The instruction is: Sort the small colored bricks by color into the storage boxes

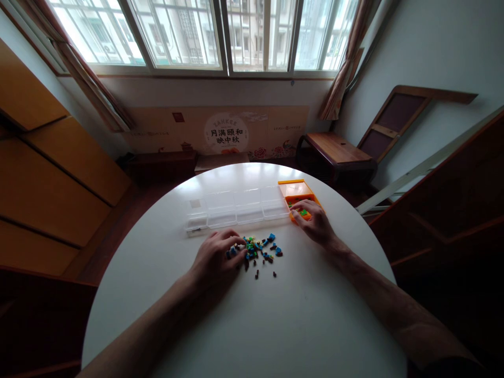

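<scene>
Small building bricks [252, 247] in blue, green, yellow and dark brown lie in a loose pile at the middle of the white table. My left hand [216, 254] rests at the pile's left side, fingers curved and thumb apart, touching bricks; its fingertips partly cover some. Over an orange box [317, 198] with its lid raised, my right hand [313, 220] reaches in from the near right, thumb and fingers apart. Green pieces [303, 212] show inside the box, below the fingers. Nothing is visibly held in either hand.
A row of clear plastic compartments [236, 207] stands left of the orange box, behind the pile. Stray dark bricks [257, 274] lie on the near side. The round white table [275, 325] has a curved edge. Beyond it stand a wooden chair [338, 147] and a printed cardboard panel [157, 123].
</scene>
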`<control>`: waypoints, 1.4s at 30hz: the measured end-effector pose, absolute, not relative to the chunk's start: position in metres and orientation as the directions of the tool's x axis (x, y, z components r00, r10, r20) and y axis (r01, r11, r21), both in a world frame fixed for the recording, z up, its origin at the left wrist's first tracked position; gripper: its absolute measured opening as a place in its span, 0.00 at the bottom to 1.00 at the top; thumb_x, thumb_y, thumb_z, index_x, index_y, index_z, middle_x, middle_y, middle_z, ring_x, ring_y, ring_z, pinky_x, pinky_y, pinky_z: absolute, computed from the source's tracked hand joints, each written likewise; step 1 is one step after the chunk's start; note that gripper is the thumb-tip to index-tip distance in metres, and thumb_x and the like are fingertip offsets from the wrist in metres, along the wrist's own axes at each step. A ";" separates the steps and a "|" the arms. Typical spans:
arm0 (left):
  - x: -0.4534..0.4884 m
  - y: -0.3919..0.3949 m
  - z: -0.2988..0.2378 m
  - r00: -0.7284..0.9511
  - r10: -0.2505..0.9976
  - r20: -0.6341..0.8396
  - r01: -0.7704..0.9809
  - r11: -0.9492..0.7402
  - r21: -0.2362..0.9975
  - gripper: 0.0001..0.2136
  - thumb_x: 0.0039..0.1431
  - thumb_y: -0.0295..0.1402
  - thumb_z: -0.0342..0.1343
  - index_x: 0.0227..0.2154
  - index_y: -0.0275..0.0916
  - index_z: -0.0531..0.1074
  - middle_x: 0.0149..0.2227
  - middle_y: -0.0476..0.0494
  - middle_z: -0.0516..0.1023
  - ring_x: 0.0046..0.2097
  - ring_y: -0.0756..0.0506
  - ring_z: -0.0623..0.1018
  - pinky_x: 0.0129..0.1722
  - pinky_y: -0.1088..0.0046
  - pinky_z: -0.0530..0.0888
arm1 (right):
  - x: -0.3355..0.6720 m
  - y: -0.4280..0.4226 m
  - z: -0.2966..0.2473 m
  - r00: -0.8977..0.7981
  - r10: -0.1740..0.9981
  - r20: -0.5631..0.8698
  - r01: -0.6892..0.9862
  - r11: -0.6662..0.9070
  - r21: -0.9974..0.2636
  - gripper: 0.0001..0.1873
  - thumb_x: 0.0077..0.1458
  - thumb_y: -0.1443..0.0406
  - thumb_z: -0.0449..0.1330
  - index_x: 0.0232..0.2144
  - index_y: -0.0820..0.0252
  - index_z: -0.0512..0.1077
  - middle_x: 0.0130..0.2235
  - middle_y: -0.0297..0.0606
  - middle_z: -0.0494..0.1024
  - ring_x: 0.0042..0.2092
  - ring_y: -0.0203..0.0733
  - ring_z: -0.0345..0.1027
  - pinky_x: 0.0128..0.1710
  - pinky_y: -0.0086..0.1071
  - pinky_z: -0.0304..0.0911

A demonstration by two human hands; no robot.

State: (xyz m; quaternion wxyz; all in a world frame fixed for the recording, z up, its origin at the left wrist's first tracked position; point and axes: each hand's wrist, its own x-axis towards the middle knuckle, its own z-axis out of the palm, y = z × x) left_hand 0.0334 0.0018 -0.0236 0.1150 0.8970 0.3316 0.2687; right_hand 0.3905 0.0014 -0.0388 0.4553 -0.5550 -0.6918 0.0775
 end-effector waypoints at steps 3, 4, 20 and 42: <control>0.032 0.003 -0.023 0.643 0.655 0.397 0.526 -0.755 0.391 0.06 0.71 0.36 0.62 0.41 0.45 0.84 0.43 0.46 0.85 0.43 0.44 0.84 0.48 0.65 0.75 | 0.391 0.001 -0.039 0.032 0.836 0.547 0.695 0.375 -0.614 0.07 0.68 0.60 0.63 0.38 0.53 0.79 0.42 0.41 0.84 0.48 0.53 0.78 0.54 0.47 0.72; 0.032 0.003 -0.022 0.644 0.654 0.398 0.524 -0.755 0.393 0.06 0.71 0.36 0.62 0.41 0.46 0.84 0.43 0.46 0.85 0.43 0.44 0.84 0.48 0.65 0.75 | 0.391 0.001 -0.039 0.032 0.836 0.548 0.694 0.376 -0.614 0.07 0.68 0.60 0.63 0.38 0.53 0.79 0.42 0.41 0.84 0.48 0.53 0.78 0.54 0.48 0.72; 0.031 0.006 -0.027 0.665 0.600 0.444 0.493 -0.800 0.343 0.09 0.74 0.40 0.62 0.41 0.46 0.85 0.42 0.45 0.85 0.41 0.45 0.82 0.46 0.66 0.75 | 0.392 0.004 -0.044 0.019 0.827 0.561 0.691 0.395 -0.606 0.06 0.68 0.61 0.63 0.38 0.53 0.80 0.43 0.41 0.84 0.49 0.53 0.78 0.55 0.49 0.73; 0.026 0.007 -0.021 0.655 0.622 0.428 0.563 -0.780 0.272 0.09 0.71 0.41 0.63 0.36 0.45 0.84 0.41 0.47 0.84 0.40 0.45 0.82 0.46 0.65 0.71 | 0.390 0.001 -0.041 0.009 0.833 0.554 0.690 0.396 -0.607 0.08 0.69 0.60 0.63 0.38 0.53 0.81 0.43 0.41 0.84 0.48 0.52 0.78 0.54 0.47 0.74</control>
